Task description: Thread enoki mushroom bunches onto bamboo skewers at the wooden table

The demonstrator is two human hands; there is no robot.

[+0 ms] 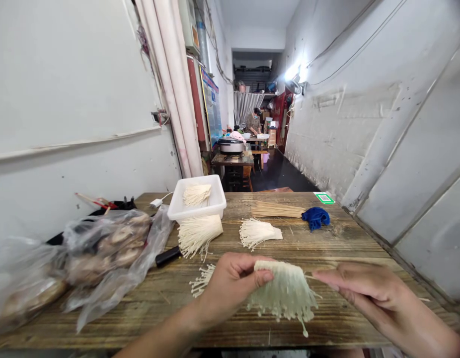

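Observation:
My left hand (230,281) pinches a fanned bunch of enoki mushrooms (284,288) at its cut end, the caps hanging down over the table. My right hand (375,293) is closed on a thin bamboo skewer (309,276), whose tip meets the right side of the bunch; how deep it goes is hidden. Behind my left hand lies another enoki piece (202,281), partly covered. Two more bunches, a larger one (198,234) and a smaller one (258,232), rest farther back on the wooden table (349,243).
A white plastic tub (218,209) holds enoki. Bamboo skewers (276,210) lie beside a blue cloth (315,218). A black handle (168,257) pokes out near plastic bags (114,248) of mushrooms at left. A green-edged code card (324,198) sits at the far edge. Another person (253,122) works in the background.

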